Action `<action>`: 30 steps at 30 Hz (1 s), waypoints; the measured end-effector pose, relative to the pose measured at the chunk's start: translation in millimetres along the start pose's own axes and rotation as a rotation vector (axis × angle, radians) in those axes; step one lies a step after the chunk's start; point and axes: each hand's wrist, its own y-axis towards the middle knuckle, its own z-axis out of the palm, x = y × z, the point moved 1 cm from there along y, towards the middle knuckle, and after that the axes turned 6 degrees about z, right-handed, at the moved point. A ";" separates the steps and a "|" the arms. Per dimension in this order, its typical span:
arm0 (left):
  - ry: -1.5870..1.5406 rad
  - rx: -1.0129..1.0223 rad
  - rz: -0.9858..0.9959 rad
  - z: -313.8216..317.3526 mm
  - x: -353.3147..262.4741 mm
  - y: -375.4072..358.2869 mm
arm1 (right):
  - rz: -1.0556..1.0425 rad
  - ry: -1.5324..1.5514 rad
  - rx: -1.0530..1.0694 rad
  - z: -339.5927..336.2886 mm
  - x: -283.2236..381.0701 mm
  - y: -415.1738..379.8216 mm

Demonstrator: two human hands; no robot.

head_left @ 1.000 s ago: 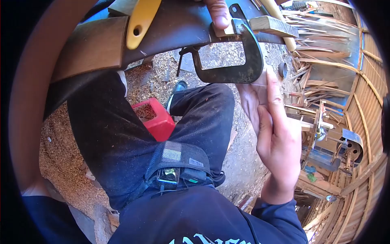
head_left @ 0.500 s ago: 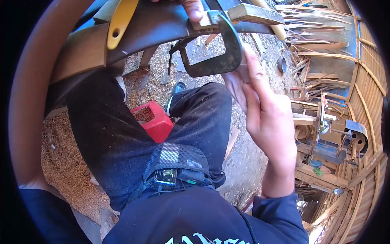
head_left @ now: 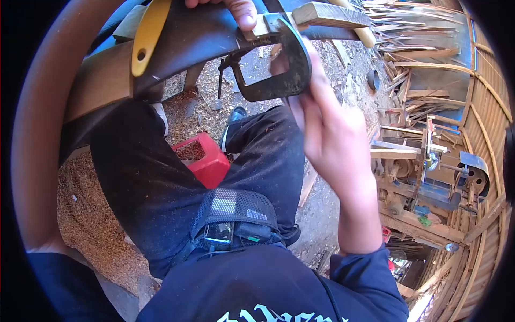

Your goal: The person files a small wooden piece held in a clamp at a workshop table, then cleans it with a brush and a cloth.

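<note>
A dark metal C-clamp [head_left: 279,88] hangs at the edge of a dark curved surface [head_left: 198,40], its upper jaw over a small wooden block [head_left: 264,28]. My left hand [head_left: 242,12] reaches in from the top, a fingertip pressed on that block; most of the hand is cut off by the frame. My right hand [head_left: 335,126] is at the clamp's right side, with fingers around its frame, partly hidden and smeared by motion. The clamp's screw and thin handle [head_left: 220,78] point left, toward my body's left side. A yellow handle [head_left: 147,40] with a hole lies left of the block.
A wooden piece [head_left: 332,15] lies right of the clamp, and a wooden board [head_left: 99,86] at the left. Below are a red plastic piece [head_left: 209,161] and sawdust [head_left: 102,214]. Wood strips [head_left: 418,53] and machinery [head_left: 429,182] stand at the right.
My right hand has shifted left, its fingers now showing through the clamp's opening. The clamp and surface appear slightly further left in view. My left hand stays at the block.
</note>
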 end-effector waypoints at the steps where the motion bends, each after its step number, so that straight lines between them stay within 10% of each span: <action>1: 0.020 -0.012 -0.005 -2.0 -1.4 -1.0 | -0.019 0.039 -0.036 0.9 -0.9 -7.0; 30: -0.006 -0.010 0.119 8.4 20.7 20.4 | 0.009 0.092 -0.124 20.1 -0.6 13.5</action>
